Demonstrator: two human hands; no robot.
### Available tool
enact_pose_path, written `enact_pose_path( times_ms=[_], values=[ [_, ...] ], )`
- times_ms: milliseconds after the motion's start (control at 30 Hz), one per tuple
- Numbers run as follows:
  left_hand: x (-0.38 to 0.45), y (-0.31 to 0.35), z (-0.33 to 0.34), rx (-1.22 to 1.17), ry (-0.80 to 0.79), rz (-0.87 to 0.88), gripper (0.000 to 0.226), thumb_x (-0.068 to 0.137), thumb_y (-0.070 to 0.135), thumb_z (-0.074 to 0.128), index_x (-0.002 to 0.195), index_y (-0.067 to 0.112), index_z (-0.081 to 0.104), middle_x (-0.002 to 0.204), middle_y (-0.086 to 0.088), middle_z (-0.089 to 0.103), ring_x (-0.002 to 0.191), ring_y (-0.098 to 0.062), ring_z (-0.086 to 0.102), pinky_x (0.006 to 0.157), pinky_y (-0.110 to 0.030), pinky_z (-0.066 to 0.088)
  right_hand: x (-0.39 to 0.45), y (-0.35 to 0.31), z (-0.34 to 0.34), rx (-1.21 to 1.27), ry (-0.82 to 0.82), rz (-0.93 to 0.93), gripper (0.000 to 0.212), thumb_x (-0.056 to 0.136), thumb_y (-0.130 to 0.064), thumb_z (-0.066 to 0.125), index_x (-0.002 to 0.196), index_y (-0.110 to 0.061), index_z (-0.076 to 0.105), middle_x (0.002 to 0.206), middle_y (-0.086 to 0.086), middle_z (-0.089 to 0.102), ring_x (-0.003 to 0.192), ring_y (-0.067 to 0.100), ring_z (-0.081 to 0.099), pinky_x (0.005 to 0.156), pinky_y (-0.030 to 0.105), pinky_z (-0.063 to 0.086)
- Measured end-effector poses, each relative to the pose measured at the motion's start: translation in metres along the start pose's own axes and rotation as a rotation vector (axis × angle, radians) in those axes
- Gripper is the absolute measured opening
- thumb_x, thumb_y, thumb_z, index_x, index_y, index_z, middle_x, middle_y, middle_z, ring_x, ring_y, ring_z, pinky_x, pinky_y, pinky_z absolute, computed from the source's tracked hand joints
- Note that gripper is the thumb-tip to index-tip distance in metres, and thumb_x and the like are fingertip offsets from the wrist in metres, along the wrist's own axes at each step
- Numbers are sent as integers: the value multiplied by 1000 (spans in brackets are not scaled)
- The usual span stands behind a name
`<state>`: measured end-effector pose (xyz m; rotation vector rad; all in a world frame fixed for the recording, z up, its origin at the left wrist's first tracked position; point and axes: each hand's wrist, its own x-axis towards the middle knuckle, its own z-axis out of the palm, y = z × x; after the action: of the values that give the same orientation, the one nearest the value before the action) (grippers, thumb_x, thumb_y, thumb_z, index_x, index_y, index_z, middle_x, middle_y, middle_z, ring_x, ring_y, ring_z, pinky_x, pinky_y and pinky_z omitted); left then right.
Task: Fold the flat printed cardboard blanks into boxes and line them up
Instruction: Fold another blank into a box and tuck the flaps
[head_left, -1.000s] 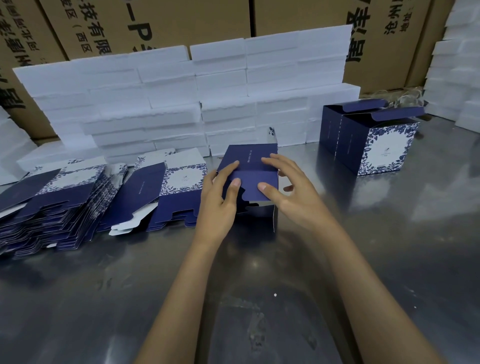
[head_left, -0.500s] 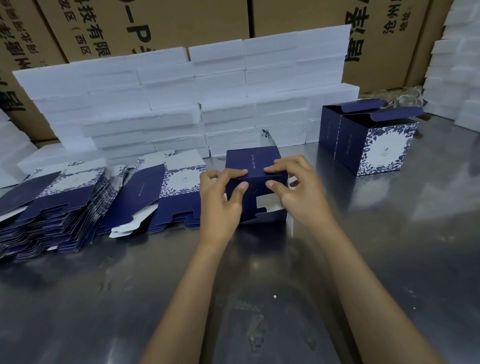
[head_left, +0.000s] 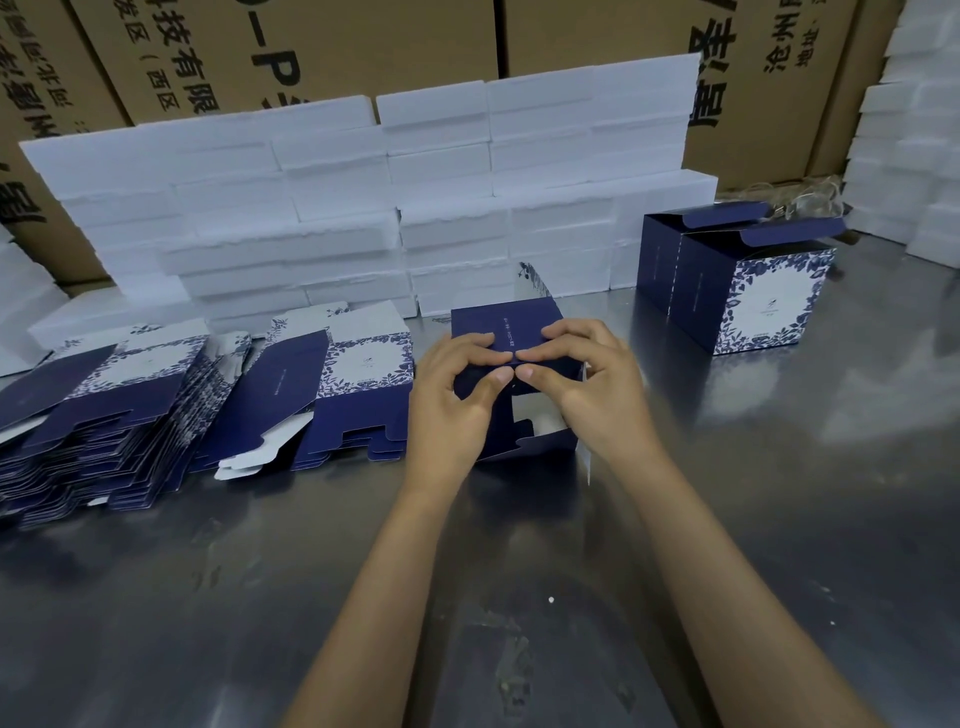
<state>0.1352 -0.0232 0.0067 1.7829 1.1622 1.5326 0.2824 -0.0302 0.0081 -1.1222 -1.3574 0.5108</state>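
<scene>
Both hands have slid together atop the box (head_left: 511, 374); left hand (head_left: 453, 402) and right hand (head_left: 587, 387) pinch its near flap, fingertips meeting, open end toward six o'clock.

A bare steel tabletop (head_left: 779, 519) runs open along its near edge and near right corner, with room to pass on either side of the forearms. Along the far edge a wall of white foam blocks (head_left: 363, 208) bars the way. Toward the left edge, stacks of flat blanks (head_left: 130, 405) lie low across the surface. Near the far right corner stand two folded boxes (head_left: 748, 291), touching, flaps raised. A half-folded box (head_left: 504, 327) sits mid-tabletop, with open gaps either side.
</scene>
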Motion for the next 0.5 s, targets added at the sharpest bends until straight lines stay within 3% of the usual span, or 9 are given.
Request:
enact_pose_path(
  times_ms=[100, 167, 300, 500],
  values=[
    [5, 4, -10, -28, -55, -36, 17, 88, 7, 73, 98, 21, 76, 122, 11, 66, 126, -2, 52, 94, -11, 40, 4, -1, -5, 35, -47, 22, 29, 82, -16, 83, 86, -42, 74, 117, -14, 62, 126, 15, 51, 91, 18, 39],
    [6, 5, -12, -50, -60, -59, 20, 88, 8, 74, 99, 25, 76, 124, 12, 65, 123, 5, 53, 83, -1, 35, 5, 1, -10, 20, -65, 36, 26, 83, -17, 83, 91, -40, 75, 121, -14, 64, 127, 12, 51, 86, 15, 37],
    [4, 2, -12, -28, -83, -68, 19, 89, 10, 73, 102, 23, 77, 126, 12, 67, 123, 3, 54, 84, -1, 36, 1, 2, -12, 32, -53, 64, 24, 83, -16, 82, 92, -37, 77, 121, -13, 66, 126, 11, 53, 87, 17, 39],
    [11, -3, -28, -100, -129, -74, 24, 91, 7, 71, 103, 28, 75, 123, 17, 66, 117, 18, 53, 85, 2, 38, 6, 1, -24, 98, -100, 87, 23, 87, -8, 77, 104, -24, 79, 130, -9, 66, 121, 2, 58, 90, 23, 52]
  ],
)
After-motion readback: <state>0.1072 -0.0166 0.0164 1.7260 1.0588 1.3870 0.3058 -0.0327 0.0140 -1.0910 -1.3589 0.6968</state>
